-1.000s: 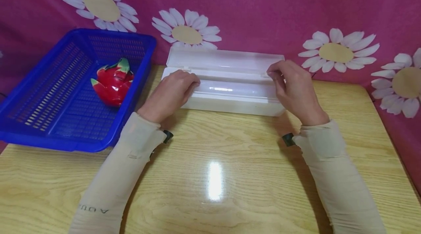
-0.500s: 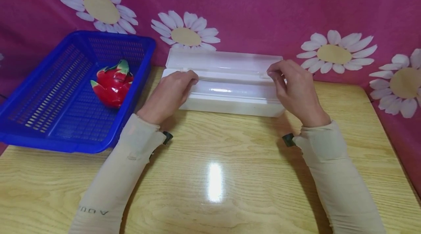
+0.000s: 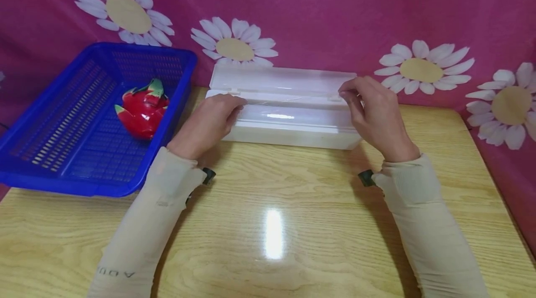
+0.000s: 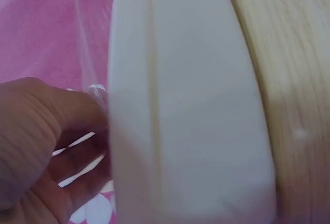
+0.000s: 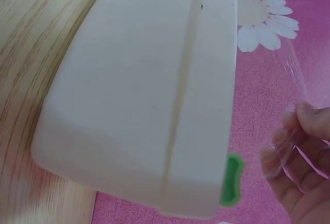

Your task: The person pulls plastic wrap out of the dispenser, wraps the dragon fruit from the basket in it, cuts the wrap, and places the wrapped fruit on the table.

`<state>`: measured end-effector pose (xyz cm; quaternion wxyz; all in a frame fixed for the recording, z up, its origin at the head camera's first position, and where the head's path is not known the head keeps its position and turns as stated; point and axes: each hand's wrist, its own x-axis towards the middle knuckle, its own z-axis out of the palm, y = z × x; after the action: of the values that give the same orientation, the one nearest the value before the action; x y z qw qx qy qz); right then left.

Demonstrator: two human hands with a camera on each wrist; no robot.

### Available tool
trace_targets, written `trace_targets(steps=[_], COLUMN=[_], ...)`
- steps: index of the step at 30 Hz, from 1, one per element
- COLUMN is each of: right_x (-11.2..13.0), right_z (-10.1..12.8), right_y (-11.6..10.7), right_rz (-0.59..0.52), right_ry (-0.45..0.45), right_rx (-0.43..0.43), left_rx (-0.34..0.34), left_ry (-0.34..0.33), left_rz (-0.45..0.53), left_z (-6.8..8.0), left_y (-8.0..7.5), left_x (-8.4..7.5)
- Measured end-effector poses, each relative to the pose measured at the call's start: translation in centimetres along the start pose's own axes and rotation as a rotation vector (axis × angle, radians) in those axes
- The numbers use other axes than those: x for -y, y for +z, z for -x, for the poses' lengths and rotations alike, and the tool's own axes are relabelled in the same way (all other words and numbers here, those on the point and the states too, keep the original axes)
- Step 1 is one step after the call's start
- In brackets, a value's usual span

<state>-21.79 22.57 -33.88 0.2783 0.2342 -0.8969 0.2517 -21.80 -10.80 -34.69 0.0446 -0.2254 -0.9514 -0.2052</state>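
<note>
a: where is the box?

b: it lies on the table, at the far edge, close to the pink cloth. its lid is open and leans back. the long side runs left to right, across in front of the person.

a: and the wrap?

b: a thin clear sheet comes up out of the box, stretched along that same long line. it is hard to see in the head view. in the right wrist view it shows at the fingers, clear and crinkled.

a: what do the hands do?

b: the left hand is at the left end of the box. the right hand is at the right end. each is right at its own end, so neither is nearer. the box sits just past the hands, away from the body.

a: do they hold something?

b: the right hand pinches the wrap with curled fingers. the left hand has its fingers bent over the box edge, and a bit of wrap shines by its fingers, so i think it pinches the wrap too.

a: what else is there?

b: a blue basket stands to the left, just beside the box. a red dragon fruit lies in it. the cloth has white daisies.
</note>
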Motion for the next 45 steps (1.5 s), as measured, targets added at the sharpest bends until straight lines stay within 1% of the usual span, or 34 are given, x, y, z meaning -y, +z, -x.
trace_targets(steps=[11, 17, 24, 28, 34, 39, 45], right_x=[0.3, 0.5, 0.5, 0.5, 0.6, 0.8, 0.9], right_z=[0.0, 0.0, 0.0, 0.0, 0.0, 0.1, 0.1], right_y=[-0.3, -0.5, -0.6, -0.8, -1.0, -1.1, -1.2], right_rz=[-0.003, -0.005, -0.011, -0.01, -0.011, -0.009, -0.013], right_ry=[-0.003, 0.004, -0.008, -0.017, 0.002, 0.008, 0.008], right_rx=[-0.005, -0.009, -0.021, -0.024, -0.019, -0.016, -0.02], left_rx=[-0.018, -0.04, -0.056, -0.049, -0.041, -0.055, -0.08], left_ry=[-0.076, -0.078, -0.052, -0.059, -0.065, -0.071, -0.091], left_rz=[-0.025, -0.042, -0.03, -0.036, -0.059, -0.079, -0.079], left_z=[0.6, 0.7, 1.1, 1.2, 1.4, 1.5, 1.6], left_y=[-0.6, -0.6, -0.8, -1.1, -1.7, -2.0, -2.3], left_x=[-0.3, -0.4, -0.4, -0.5, -0.8, -0.9, -0.8])
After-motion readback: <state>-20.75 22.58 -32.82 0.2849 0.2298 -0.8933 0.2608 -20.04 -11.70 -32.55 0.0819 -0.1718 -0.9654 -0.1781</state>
